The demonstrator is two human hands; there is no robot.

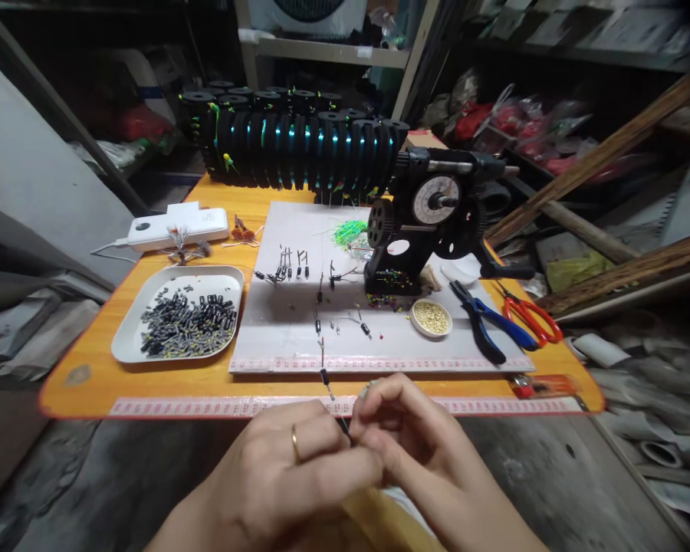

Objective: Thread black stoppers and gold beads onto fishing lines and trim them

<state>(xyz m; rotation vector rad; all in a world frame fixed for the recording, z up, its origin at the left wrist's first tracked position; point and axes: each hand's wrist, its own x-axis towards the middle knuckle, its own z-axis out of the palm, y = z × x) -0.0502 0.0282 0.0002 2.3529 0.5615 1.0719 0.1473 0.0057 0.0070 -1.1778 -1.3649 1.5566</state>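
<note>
Black cylinders on a thin strand (325,376) are crossing the tabletop's (103,385) near edge at its middle. The left hand (307,460) and right hand (408,429) are meeting there, nearly closed, pinching the strand's near end, likely steadying something tiny; exact fingertip contact is hiding. Pliers (478,307) near the right edge and a parts tray (128,331) near the left are apparently lying within reach. Farther, a geared stand (431,201) is supporting spools (304,146) near the far edge, presumably leaving working room.

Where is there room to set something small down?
Bare patches: the front left of the white board, between the tray and the scattered black parts; and a tabletop strip between the tray and the table-edge ruler tape. It's crowded around the dial machine, small dish and pliers.
</note>
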